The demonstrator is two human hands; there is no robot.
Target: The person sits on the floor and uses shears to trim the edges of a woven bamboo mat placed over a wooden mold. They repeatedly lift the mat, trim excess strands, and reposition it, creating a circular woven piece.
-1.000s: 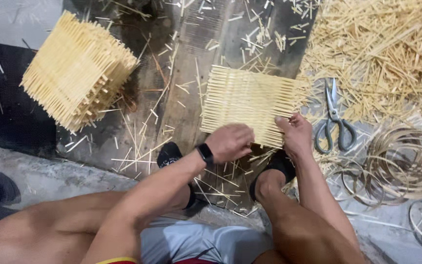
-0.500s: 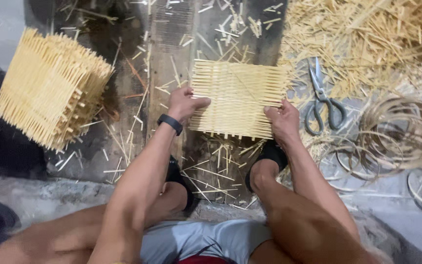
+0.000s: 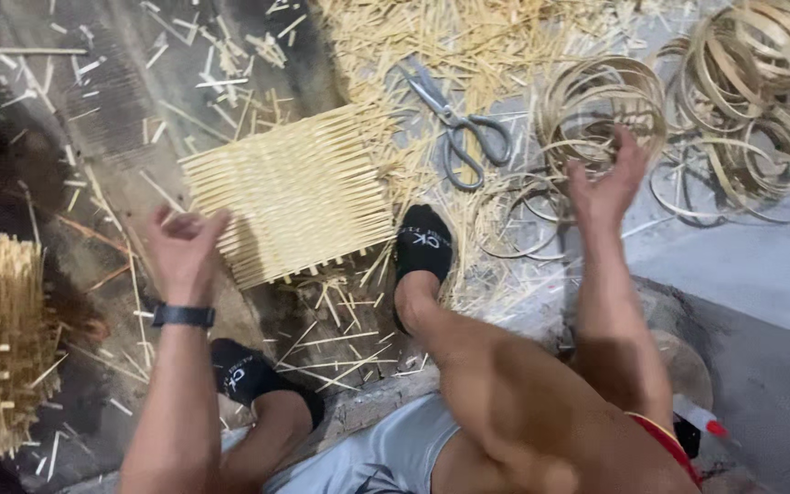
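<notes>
On the littered floor between both feet lies a ribbed, square woven bamboo mat (image 3: 290, 194), left hand (image 3: 182, 249) hovering loosely open beside it, right hand (image 3: 607, 181) spread-fingered over pale coiled strips (image 3: 596, 105).

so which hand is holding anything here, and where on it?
Neither. Left hand is open beside the woven mat; right hand is open over the strip coils.

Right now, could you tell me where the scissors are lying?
In the head view the scissors lie on the floor at upper centre, beside the loose sticks, between the woven mat and the coiled strips, left of the right hand.
</notes>
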